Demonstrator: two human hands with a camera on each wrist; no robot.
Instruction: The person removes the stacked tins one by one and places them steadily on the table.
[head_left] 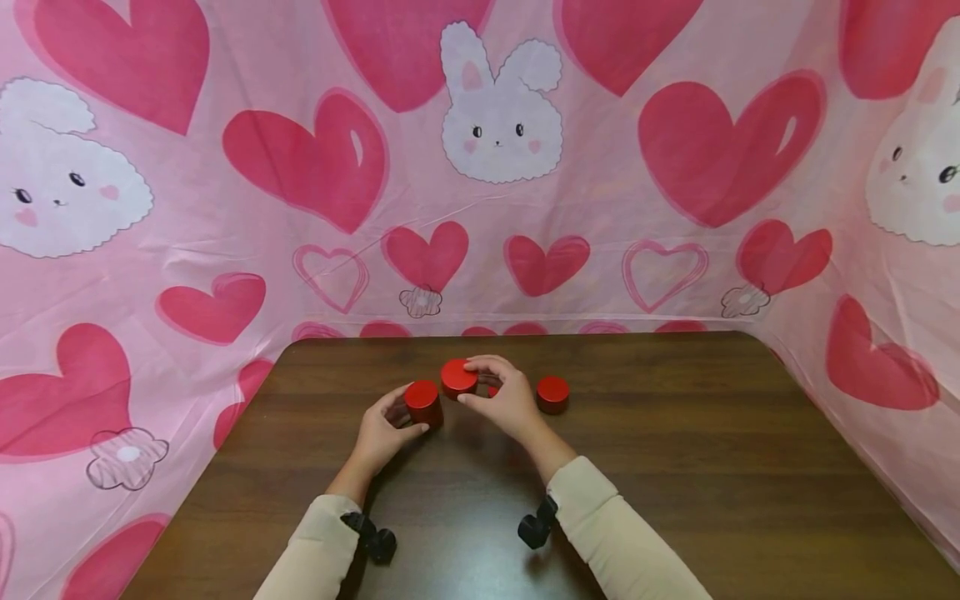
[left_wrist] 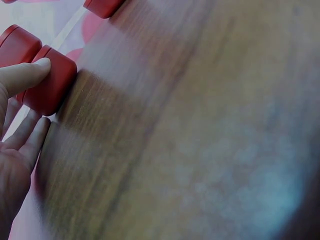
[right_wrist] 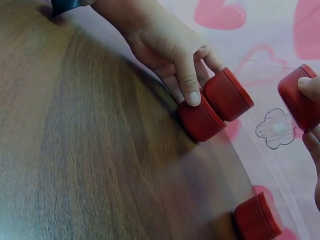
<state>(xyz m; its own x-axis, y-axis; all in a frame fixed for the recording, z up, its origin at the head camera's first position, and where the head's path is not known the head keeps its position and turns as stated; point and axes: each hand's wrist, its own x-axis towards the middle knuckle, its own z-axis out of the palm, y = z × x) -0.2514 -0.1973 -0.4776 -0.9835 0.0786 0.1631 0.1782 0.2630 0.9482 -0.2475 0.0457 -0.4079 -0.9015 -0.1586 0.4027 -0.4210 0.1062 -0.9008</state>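
Small red round tins with lids are in both hands. At centre left my left hand holds a stack of two tins, its thumb on the near side and fingers around the far side. In the right wrist view the lower tin sits on the table and the upper tin lies slightly off-centre on it. My right hand pinches another tin between thumb and fingers, raised just right of the stack. In the right wrist view this held tin hangs clear of the table.
One more red tin stands on the brown wooden table, right of my right hand. Something red shows behind that hand, mostly hidden. A pink heart-and-bunny cloth hangs behind the table and at its sides.
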